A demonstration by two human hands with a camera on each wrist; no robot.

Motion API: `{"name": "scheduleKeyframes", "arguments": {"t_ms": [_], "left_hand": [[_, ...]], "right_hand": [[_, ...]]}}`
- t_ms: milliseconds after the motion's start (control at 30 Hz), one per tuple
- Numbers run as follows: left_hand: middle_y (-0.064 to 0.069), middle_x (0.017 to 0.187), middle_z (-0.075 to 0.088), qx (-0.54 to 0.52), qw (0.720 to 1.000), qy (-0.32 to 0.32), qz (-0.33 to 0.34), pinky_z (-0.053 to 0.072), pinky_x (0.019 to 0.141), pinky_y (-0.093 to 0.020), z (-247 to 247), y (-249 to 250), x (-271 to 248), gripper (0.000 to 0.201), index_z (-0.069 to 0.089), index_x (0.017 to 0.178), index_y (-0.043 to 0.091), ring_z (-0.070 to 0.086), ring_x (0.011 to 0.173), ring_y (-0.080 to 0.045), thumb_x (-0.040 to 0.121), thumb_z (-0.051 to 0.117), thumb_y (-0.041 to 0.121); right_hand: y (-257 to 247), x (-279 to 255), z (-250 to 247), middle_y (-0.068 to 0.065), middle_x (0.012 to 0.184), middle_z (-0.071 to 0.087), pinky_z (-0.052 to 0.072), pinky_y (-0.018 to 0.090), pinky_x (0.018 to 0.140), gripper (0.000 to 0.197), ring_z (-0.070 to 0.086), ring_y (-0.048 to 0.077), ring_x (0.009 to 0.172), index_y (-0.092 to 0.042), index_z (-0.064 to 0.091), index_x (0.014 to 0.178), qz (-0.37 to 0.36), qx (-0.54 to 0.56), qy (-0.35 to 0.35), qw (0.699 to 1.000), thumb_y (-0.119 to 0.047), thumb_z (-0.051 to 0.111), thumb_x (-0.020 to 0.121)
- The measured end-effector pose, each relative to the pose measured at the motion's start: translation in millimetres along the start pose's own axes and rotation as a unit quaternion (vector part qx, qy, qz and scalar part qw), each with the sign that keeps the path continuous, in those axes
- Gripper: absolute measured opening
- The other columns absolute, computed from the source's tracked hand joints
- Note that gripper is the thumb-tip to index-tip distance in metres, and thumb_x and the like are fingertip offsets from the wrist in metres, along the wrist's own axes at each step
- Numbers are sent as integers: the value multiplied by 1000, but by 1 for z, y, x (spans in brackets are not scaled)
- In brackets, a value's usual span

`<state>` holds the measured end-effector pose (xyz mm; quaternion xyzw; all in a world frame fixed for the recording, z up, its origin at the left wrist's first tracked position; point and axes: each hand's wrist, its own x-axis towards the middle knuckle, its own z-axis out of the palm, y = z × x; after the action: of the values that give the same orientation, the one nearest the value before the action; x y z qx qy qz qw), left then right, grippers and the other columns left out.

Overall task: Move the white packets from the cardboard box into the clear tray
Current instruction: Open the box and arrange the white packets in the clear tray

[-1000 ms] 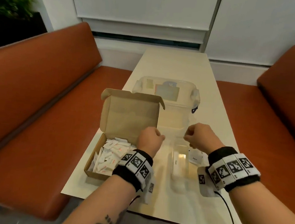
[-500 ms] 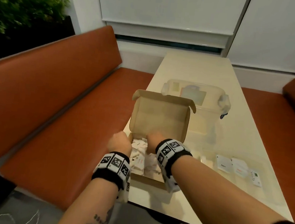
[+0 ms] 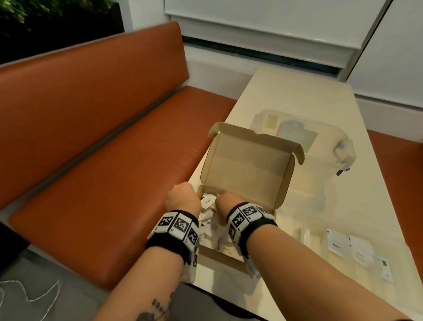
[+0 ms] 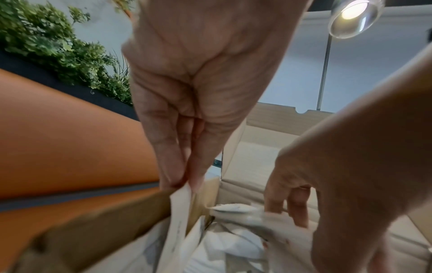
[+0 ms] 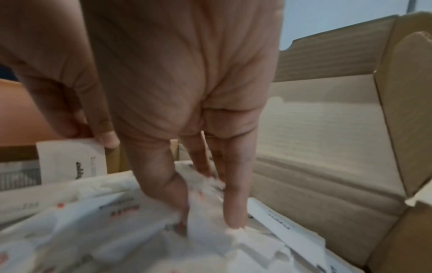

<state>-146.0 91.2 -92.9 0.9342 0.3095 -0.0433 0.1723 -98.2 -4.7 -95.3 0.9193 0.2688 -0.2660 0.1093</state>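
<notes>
The cardboard box (image 3: 248,168) stands open at the table's left edge, its lid upright, with several white packets (image 3: 209,226) heaped inside. Both hands reach into it. My left hand (image 3: 184,199) pinches one white packet (image 4: 180,208) by its top edge at the box's left wall, between thumb and fingertips (image 4: 173,177). My right hand (image 5: 208,221) digs into the heap, thumb and index finger closed on a white packet (image 5: 205,208). The clear tray (image 3: 301,232) lies to the right of the box with three packets (image 3: 338,244) in it.
A clear lidded container (image 3: 304,137) stands behind the box. Orange bench seats (image 3: 104,151) run along the table's left side and far right. The table edge (image 3: 219,291) is close below the box. A lamp (image 4: 353,14) hangs overhead.
Both hands left the middle of the table by the tray and went left into the box. My head turned left with them. The left hand now pinches a packet.
</notes>
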Motion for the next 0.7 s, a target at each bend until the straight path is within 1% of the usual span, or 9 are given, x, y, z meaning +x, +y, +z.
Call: {"name": "scheduleKeyframes", "arguments": {"t_ms": [33, 133, 267, 333, 400, 500, 567, 633, 700], "left_hand": [[-13, 108, 66, -2, 1000, -1, 0, 46, 71, -32, -1, 0, 0, 19, 64, 102, 5, 62, 99, -30, 93, 47, 9], [-12, 107, 66, 3, 1000, 2, -5, 49, 74, -33, -1, 1, -1, 19, 64, 101, 5, 62, 98, -29, 93, 47, 7], [-12, 106, 66, 19, 1000, 2, -4, 47, 71, -31, -1, 1, -3, 21, 64, 101, 6, 63, 99, -29, 92, 45, 3], [-12, 105, 67, 22, 1000, 1, -3, 45, 69, -31, -1, 1, -3, 22, 65, 98, 6, 63, 97, -29, 91, 44, 2], [-12, 103, 67, 21, 1000, -5, -7, 47, 69, -31, -1, -1, -3, 22, 65, 96, 7, 63, 95, -28, 91, 44, 2], [-10, 103, 67, 22, 1000, -8, -5, 50, 72, -31, 0, -2, -6, 21, 64, 97, 8, 64, 94, -27, 92, 44, 4], [-9, 103, 67, 19, 1000, -4, 2, 51, 73, -31, -1, 4, -11, 19, 63, 98, 9, 64, 94, -26, 93, 46, 6], [-9, 105, 66, 6, 1000, 9, 26, 52, 75, -32, -3, 17, -17, 18, 63, 101, 10, 64, 96, -26, 95, 46, 9], [-10, 107, 65, -26, 997, 30, 71, 52, 79, -34, -4, 35, -23, 20, 62, 104, 8, 62, 99, -27, 97, 44, 14]], "right_hand": [[1, 0, 0, 14, 115, 63, 47, 30, 77, 24, 62, 29, 104, -2, 61, 113, -3, 0, 3, 1000, -10, 56, 91], [5, -4, 0, 15, 117, 62, 48, 30, 83, 25, 61, 30, 105, 1, 59, 117, -10, 2, 20, 1000, -3, 48, 94], [5, -13, -1, 15, 115, 63, 49, 31, 85, 25, 61, 30, 104, 1, 59, 116, -28, 14, 44, 999, -1, 47, 94], [8, -19, -2, 15, 114, 63, 49, 32, 87, 25, 61, 29, 104, 0, 59, 115, -30, 39, 55, 997, -1, 46, 94], [16, -27, -2, 14, 112, 63, 50, 30, 86, 23, 62, 28, 102, -1, 60, 113, -28, 83, 66, 994, -1, 46, 94], [40, -41, 1, 14, 105, 65, 50, 25, 75, 22, 63, 25, 94, -1, 62, 109, -14, 161, 89, 983, -4, 46, 95], [60, -50, 3, 9, 94, 66, 48, 19, 62, 22, 62, 18, 78, -5, 64, 109, -9, 234, 104, 967, -7, 49, 93], [77, -58, 4, 2, 84, 63, 41, 13, 52, 22, 57, 9, 64, -8, 65, 110, -8, 305, 123, 944, -14, 55, 92], [91, -67, 4, -2, 79, 61, 39, 10, 47, 21, 55, 4, 60, -9, 65, 108, -2, 361, 144, 921, -21, 58, 92]]}}
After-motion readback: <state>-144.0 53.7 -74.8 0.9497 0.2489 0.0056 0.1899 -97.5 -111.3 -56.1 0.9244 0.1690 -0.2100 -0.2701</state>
